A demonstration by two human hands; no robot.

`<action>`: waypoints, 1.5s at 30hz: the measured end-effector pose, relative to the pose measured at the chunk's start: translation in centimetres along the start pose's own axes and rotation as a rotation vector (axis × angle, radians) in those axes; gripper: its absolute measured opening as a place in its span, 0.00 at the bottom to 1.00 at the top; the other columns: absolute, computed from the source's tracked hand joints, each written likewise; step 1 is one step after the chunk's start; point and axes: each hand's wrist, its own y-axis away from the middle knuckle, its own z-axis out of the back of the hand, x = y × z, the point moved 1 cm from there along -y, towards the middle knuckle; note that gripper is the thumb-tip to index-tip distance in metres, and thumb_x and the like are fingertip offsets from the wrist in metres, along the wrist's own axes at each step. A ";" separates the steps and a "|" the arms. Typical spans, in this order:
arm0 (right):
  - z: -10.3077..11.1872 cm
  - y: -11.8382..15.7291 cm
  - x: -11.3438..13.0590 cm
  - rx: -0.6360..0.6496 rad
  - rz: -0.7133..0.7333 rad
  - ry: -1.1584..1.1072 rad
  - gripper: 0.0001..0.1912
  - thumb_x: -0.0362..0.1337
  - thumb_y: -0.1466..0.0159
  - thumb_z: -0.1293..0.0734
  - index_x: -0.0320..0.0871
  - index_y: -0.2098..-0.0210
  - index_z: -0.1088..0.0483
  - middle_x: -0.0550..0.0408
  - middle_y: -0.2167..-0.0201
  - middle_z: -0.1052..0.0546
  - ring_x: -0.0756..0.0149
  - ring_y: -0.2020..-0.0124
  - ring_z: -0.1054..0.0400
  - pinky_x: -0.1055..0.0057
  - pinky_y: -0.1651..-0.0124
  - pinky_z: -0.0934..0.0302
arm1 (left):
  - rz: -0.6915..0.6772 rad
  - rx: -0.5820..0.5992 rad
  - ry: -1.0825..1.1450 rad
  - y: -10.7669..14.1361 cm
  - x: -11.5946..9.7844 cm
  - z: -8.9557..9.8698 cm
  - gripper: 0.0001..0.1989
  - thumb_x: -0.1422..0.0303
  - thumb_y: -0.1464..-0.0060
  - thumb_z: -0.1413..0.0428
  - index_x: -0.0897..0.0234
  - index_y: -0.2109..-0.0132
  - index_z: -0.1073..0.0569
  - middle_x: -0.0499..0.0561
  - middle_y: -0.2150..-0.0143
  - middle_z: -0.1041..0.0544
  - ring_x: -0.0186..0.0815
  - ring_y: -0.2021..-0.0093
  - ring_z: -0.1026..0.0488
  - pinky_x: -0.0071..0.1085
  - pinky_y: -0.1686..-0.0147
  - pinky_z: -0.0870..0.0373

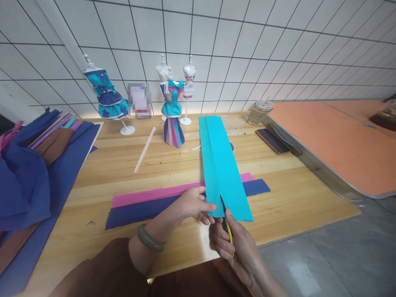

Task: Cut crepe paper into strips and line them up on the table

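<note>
A long turquoise crepe-paper strip (219,165) lies lengthwise on the wooden table (123,165), across a pink strip (145,196) and a dark blue strip (139,212). My left hand (193,205) pinches the turquoise strip's near left corner. My right hand (236,243) grips yellow-handled scissors (225,220), whose dark blades rest at the strip's near edge.
Three small mannequins in paper dresses (173,107) stand at the back by the tiled wall. A pile of coloured paper (34,173) fills the left side. A phone (272,140), a plastic cup (259,112) and an orange table (334,140) are on the right.
</note>
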 end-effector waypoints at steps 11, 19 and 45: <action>0.2 0.0 0.0 0.000 -0.040 -0.043 0.26 0.59 0.45 0.39 0.41 0.78 0.40 0.67 0.88 0.46 0.82 0.88 0.61 0.80 0.86 0.66 | 0.027 -0.022 -0.002 0.2 -0.5 -0.2 0.26 0.60 0.63 0.35 0.69 0.58 0.33 0.56 0.70 0.24 0.31 0.78 0.27 0.24 0.81 0.33; 0.3 -0.7 0.7 0.026 -0.056 -0.029 0.29 0.60 0.44 0.40 0.40 0.84 0.42 0.67 0.90 0.51 0.82 0.88 0.64 0.81 0.86 0.65 | -0.030 0.016 0.032 -0.1 0.1 0.2 0.24 0.62 0.60 0.36 0.67 0.57 0.34 0.51 0.71 0.26 0.29 0.78 0.28 0.22 0.82 0.34; 2.0 3.2 -0.6 -0.027 -0.283 -0.096 0.22 0.56 0.44 0.37 0.42 0.68 0.33 0.65 0.84 0.40 0.84 0.91 0.58 0.81 0.88 0.66 | -0.003 -0.025 0.067 0.0 0.0 0.3 0.21 0.63 0.57 0.40 0.67 0.57 0.36 0.42 0.78 0.33 0.25 0.85 0.35 0.19 0.89 0.43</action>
